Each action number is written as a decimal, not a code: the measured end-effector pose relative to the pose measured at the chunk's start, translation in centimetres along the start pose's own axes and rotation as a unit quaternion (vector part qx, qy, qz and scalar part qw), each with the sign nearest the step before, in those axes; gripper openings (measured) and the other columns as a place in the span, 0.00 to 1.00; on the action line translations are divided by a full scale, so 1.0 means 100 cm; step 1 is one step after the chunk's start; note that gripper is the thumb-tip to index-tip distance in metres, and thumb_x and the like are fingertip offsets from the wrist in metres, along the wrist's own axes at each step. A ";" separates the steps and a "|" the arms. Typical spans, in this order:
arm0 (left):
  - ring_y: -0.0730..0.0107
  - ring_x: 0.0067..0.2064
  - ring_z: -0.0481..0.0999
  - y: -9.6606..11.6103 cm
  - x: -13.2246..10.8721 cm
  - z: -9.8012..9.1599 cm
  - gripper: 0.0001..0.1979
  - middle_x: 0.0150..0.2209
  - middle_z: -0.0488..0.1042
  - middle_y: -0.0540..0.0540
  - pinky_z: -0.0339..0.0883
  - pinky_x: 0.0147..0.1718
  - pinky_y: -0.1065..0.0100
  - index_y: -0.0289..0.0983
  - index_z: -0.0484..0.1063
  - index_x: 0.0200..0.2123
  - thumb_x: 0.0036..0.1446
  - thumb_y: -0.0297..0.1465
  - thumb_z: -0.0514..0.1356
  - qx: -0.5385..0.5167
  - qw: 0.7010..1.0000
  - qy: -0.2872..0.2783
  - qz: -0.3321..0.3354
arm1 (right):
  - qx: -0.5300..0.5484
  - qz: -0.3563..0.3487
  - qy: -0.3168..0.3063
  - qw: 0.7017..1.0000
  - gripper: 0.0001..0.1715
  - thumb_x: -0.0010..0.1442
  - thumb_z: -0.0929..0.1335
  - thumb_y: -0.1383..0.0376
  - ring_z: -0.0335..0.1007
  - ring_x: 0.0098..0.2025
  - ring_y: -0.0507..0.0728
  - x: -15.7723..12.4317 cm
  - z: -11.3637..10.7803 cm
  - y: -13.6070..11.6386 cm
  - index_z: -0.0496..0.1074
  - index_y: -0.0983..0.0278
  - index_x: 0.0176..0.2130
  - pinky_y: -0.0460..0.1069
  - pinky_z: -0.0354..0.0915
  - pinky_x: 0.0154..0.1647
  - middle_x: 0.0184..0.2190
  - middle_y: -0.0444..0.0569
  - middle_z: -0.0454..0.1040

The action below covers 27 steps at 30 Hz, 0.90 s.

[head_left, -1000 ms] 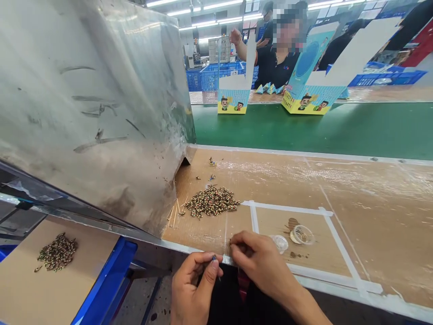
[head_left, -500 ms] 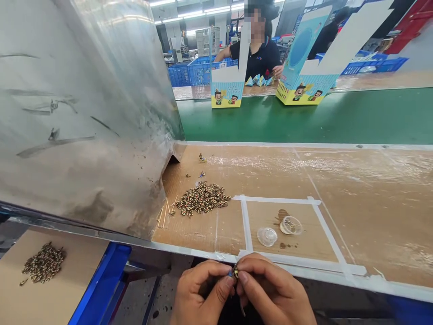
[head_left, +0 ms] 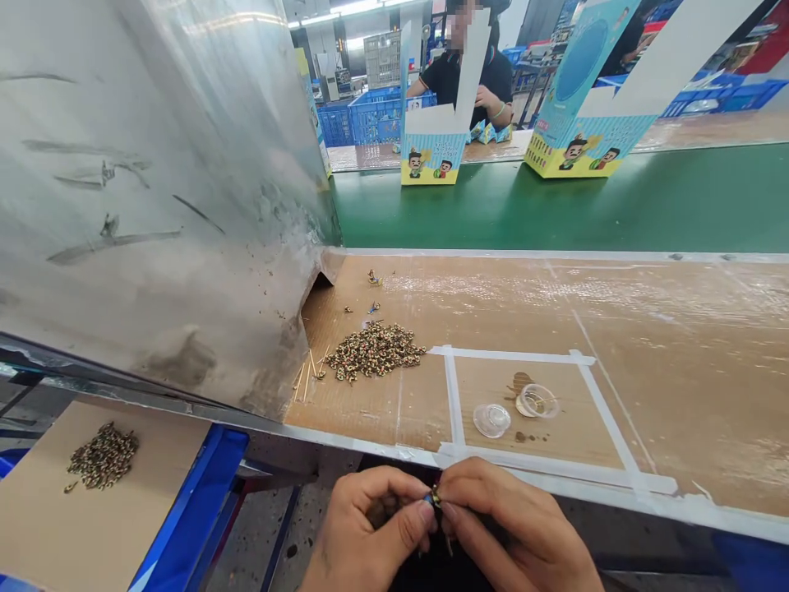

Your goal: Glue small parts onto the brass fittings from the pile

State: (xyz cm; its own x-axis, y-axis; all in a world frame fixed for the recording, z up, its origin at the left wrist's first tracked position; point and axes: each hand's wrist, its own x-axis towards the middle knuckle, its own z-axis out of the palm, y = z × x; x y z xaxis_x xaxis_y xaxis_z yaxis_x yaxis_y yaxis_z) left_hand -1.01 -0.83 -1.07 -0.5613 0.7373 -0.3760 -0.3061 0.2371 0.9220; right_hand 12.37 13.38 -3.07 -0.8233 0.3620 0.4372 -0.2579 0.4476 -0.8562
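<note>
A small clear cup sits on the brown work table, with a thin stick-like thing and a little yellowish matter in it, too small to make out. A clear lid lies just beside it, and dark stains mark the surface near both. White tape frames this patch.

Below the table edge, the left hand and the right hand meet, thumbs and forefingers clamped on a small part, blue on the left and gold on the right; whether it is one piece or two cannot be told.

A pile of gold and dark pieces lies on the table, left of the tape, with thin wooden sticks beside it and a few loose bits behind. At lower left, another pile rests on a cardboard sheet over a blue bin.

A large metal panel leans over the table's left end. On the green belt beyond stand printed boxes with raised flaps, their insides hidden. Farther back, a person sits behind small blue packets, near blue crates and a grey crate.
</note>
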 end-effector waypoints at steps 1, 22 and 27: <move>0.71 0.25 0.76 0.002 0.001 0.000 0.19 0.23 0.81 0.45 0.68 0.29 0.73 0.34 0.86 0.31 0.51 0.46 0.77 -0.005 1.000 -0.014 -0.019 | 0.009 0.002 -0.003 1.000 0.14 0.69 0.68 0.77 0.78 0.37 0.54 0.000 -0.001 0.000 0.74 0.59 0.48 0.46 0.75 0.39 0.37 0.47 0.78; 0.59 0.43 0.77 0.022 -0.019 -0.003 0.05 0.35 0.85 0.53 0.65 0.47 0.63 0.51 0.86 0.35 0.56 0.38 0.69 0.286 0.958 0.007 0.015 | 0.003 -0.002 -0.009 1.000 0.13 0.69 0.67 0.77 0.75 0.32 0.52 -0.006 -0.007 -0.013 0.73 0.59 0.44 0.43 0.72 0.35 0.33 0.45 0.76; 0.57 0.43 0.77 0.026 -0.023 0.003 0.06 0.34 0.84 0.50 0.66 0.46 0.63 0.48 0.86 0.33 0.54 0.39 0.68 0.284 0.958 0.033 -0.001 | 0.014 0.004 -0.007 1.000 0.14 0.68 0.67 0.78 0.75 0.33 0.52 -0.006 -0.006 -0.016 0.74 0.59 0.45 0.43 0.73 0.35 0.33 0.45 0.76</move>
State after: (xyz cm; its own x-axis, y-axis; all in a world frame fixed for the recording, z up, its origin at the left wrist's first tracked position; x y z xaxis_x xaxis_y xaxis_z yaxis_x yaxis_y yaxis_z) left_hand -0.33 -1.75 2.25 -0.6137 0.7002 -0.3648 0.1508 0.5575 0.8164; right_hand 13.57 12.93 -1.85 -0.8327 0.3533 0.4264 -0.2650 0.4219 -0.8671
